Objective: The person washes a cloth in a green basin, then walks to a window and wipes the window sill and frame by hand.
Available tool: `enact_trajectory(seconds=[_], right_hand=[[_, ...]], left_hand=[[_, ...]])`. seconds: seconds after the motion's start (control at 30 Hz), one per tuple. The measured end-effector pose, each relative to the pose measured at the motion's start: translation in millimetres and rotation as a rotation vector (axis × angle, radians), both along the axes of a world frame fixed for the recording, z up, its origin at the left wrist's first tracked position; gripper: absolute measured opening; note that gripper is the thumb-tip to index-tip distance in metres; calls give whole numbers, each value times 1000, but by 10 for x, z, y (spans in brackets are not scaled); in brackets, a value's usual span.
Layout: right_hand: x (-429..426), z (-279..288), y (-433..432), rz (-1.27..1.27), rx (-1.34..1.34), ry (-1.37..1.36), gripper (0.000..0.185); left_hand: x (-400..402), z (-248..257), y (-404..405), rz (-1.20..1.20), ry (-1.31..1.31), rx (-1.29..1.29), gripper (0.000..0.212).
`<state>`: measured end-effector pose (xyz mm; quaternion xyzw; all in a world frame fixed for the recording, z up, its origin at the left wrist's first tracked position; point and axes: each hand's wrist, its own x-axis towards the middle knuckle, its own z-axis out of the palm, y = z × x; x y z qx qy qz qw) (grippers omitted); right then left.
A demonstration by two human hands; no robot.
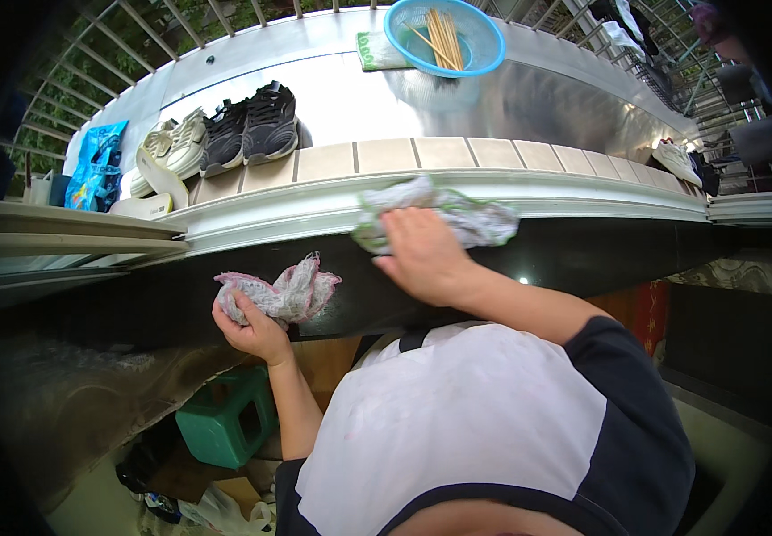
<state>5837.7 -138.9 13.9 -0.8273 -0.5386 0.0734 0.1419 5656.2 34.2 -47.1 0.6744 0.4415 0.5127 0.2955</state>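
Observation:
My right hand presses a white cloth with green edging flat against the white window track. The cloth is slightly blurred and spreads to both sides of the fingers, covering part of the track and the dark sill. In my left hand is a crumpled greyish cloth with pink edging, gripped at its left end between thumb and fingers. That cloth is over the dark sill, to the left of my right hand; whether it touches the sill I cannot tell.
Beyond the track, a tiled ledge borders a metal shelf. Black sneakers, cream shoes, insoles and a blue packet sit at left. A blue basket holds wooden chopsticks. Below is a green stool.

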Motion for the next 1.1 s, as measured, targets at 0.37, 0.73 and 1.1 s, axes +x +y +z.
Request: enact_trajectory(seconds=[0.37, 0.73, 1.1], right_hand=[[-440, -366, 1437, 429, 285, 79, 49], [212, -118, -216, -72, 198, 97, 44], [273, -19, 188, -298, 133, 812, 36]], left_hand=[[-66, -7, 27, -111, -10, -31, 22], [-74, 54, 22, -153, -5, -30, 19], [-93, 63, 29, -126, 21, -28, 21]])
